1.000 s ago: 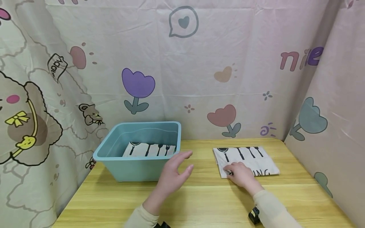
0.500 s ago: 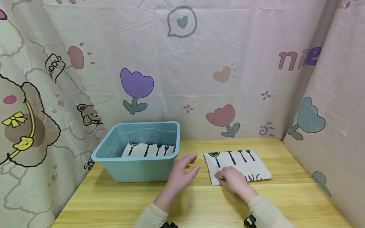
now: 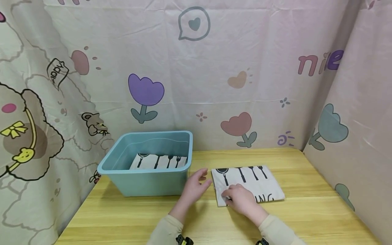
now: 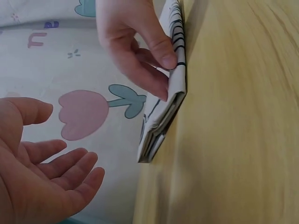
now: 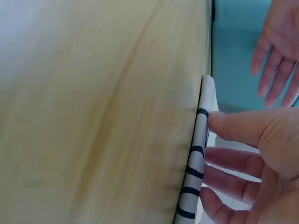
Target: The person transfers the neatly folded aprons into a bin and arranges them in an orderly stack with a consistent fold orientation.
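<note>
A folded white cloth (image 3: pixel 245 180) printed with black kitchen utensils and lettering lies on the wooden table, right of a blue plastic bin (image 3: pixel 150 183). My right hand (image 3: pixel 243 200) rests on its near left part, fingertips and thumb spread on the top face, as the right wrist view shows. In the left wrist view the cloth's stacked layers (image 4: pixel 156 128) show at its end. My left hand (image 3: pixel 195 187), palm turned inward and fingers relaxed, hovers between bin and cloth, holding nothing. A similar printed cloth (image 3: pixel 153 161) lies inside the bin, partly hidden by the front wall.
A pale curtain (image 3: pixel 196 75) with cartoon prints hangs behind the table and along both sides. Wood tabletop (image 3: pixel 312 211) stretches right of the cloth and in front of both hands. The bin's raised rim (image 3: pixel 147 171) stands beside my left hand.
My right hand has dragged the folded cloth left and nearer over the table. My left hand has shifted slightly right and down, closer to the cloth. The view has turned a little.
</note>
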Demonstrator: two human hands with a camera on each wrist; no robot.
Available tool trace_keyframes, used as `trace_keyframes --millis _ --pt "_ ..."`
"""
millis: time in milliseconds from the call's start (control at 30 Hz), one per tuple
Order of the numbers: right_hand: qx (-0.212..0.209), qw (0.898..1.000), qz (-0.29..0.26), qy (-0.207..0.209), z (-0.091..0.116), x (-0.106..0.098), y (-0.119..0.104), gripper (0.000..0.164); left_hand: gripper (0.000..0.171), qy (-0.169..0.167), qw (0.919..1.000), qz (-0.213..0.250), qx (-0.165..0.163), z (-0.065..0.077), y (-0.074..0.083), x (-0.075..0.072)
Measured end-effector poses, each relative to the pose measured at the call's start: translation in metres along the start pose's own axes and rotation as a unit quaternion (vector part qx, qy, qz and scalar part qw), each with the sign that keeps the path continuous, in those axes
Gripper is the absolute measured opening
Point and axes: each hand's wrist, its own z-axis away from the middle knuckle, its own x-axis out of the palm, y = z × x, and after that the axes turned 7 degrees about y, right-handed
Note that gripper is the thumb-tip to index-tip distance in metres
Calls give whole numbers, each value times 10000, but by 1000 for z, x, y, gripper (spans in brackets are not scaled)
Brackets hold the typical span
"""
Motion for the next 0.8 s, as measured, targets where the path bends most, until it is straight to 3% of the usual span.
trace_keyframes --millis 200,367,500,600,800 --pt "-244 9994 -38 221 -1 2 -13 21 50 -5 9999 2 -121 0 -7 0" --pt "-249 9995 -189 19 -2 -1 -22 17 50 15 9997 -34 -244 2 -13 0" --pt "163 9946 -868 -539 -3 -8 -22 18 51 44 9995 -40 -294 5 -18 0" --pt "613 9828 -1563 -764 -1 -14 -15 23 52 37 9994 -28 -353 7 -20 2" --pt "1107 9664 -2247 -580 5 -25 4 29 54 24 9989 14 -476 9 -22 6"
